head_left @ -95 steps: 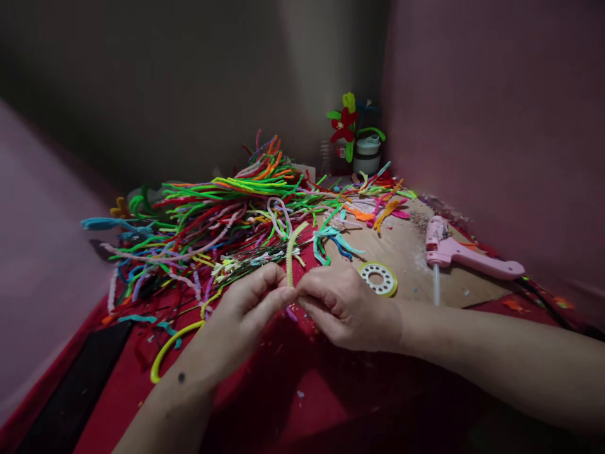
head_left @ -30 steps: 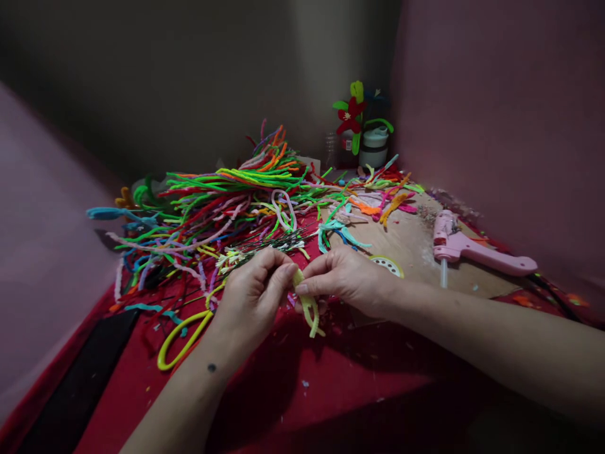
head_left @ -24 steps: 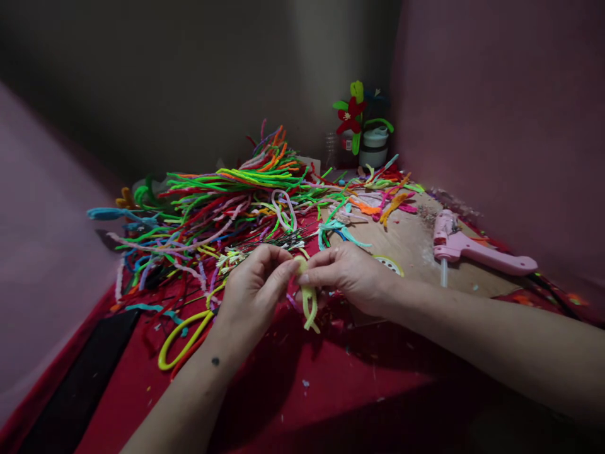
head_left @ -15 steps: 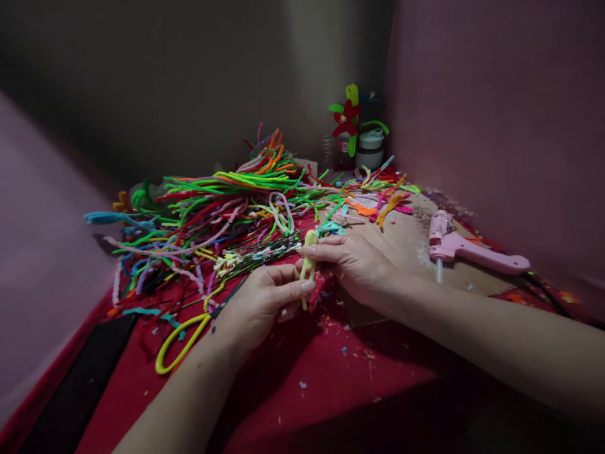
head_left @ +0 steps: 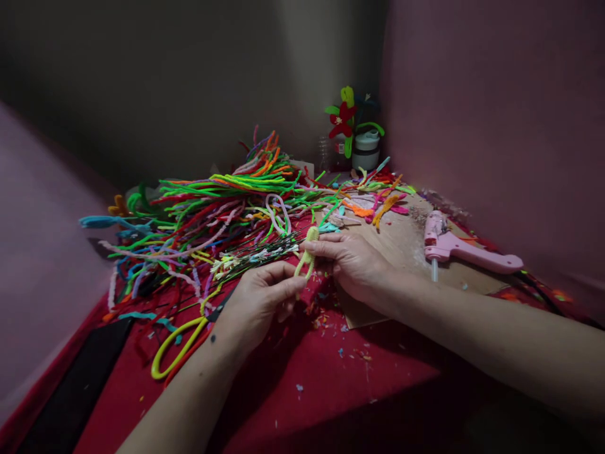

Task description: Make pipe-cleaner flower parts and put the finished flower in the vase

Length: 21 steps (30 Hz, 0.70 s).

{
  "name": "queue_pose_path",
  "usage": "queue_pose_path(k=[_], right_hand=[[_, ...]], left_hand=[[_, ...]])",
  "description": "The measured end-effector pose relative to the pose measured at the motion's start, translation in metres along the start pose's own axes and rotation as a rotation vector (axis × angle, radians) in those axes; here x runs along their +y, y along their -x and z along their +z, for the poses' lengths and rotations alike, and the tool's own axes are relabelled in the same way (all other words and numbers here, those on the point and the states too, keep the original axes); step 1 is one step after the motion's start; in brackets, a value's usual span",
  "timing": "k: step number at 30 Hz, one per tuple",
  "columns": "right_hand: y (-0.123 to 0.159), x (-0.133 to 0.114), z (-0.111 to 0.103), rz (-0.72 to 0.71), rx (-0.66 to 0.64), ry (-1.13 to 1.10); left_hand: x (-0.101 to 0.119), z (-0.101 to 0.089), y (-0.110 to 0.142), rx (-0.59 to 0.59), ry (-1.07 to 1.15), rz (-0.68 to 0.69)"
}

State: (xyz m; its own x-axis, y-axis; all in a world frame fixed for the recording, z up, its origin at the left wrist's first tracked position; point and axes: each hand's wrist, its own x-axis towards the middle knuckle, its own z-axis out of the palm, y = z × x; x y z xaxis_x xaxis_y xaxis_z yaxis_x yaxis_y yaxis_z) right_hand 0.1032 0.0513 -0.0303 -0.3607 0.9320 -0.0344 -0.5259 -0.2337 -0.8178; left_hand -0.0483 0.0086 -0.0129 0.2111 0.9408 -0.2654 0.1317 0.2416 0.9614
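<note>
A pale yellow pipe cleaner point(head_left: 309, 254), bent into a narrow loop, is held up between my two hands over the red cloth. My right hand point(head_left: 355, 265) pinches it near its rounded top with thumb and forefinger. Lower down, my left hand point(head_left: 265, 290) grips its tail ends, which spread a little apart. Just behind the hands lies a bunch of thin stems with small pale flower stamens point(head_left: 246, 258). Scissors with a yellow handle point(head_left: 177, 353) lie by my left wrist, their blades partly hidden by the hand.
A large heap of coloured pipe cleaners point(head_left: 222, 189) spreads across the back left. On the right, a pink glue gun point(head_left: 466, 249) rests on a cardboard sheet point(head_left: 401, 246). A red pipe-cleaner flower point(head_left: 342, 120) stands by a lidded cup point(head_left: 367, 151). Scraps dot the red cloth point(head_left: 331, 391).
The lower part of the yellow pipe cleaner has swung left and its two strands now stand apart. My left hand has shifted slightly left; the whole view has moved a little.
</note>
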Motion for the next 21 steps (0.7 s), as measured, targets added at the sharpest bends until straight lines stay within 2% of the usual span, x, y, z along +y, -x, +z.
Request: queue_pose_path(k=[3, 7, 11, 13, 17, 21], right_hand=[[-0.001, 0.0, -0.001, -0.009, 0.009, 0.053], [0.0, 0.004, -0.002, -0.02, -0.032, 0.105], [0.001, 0.005, -0.002, -0.001, -0.021, 0.135], [0.001, 0.003, -0.002, 0.002, -0.004, 0.139], [0.003, -0.002, 0.0, -0.003, 0.029, 0.185], [0.007, -0.001, 0.002, -0.023, 0.015, 0.267]], left_hand=[[0.0, -0.004, 0.0, 0.028, -0.008, 0.047], [0.004, -0.005, 0.001, -0.006, -0.076, 0.054], [0.011, -0.007, 0.002, -0.079, -0.285, 0.002], [0.013, -0.008, 0.002, -0.04, -0.333, 0.01], [0.013, -0.005, 0.007, 0.117, -0.106, 0.176], [0.012, 0.004, 0.014, 0.15, 0.029, 0.295]])
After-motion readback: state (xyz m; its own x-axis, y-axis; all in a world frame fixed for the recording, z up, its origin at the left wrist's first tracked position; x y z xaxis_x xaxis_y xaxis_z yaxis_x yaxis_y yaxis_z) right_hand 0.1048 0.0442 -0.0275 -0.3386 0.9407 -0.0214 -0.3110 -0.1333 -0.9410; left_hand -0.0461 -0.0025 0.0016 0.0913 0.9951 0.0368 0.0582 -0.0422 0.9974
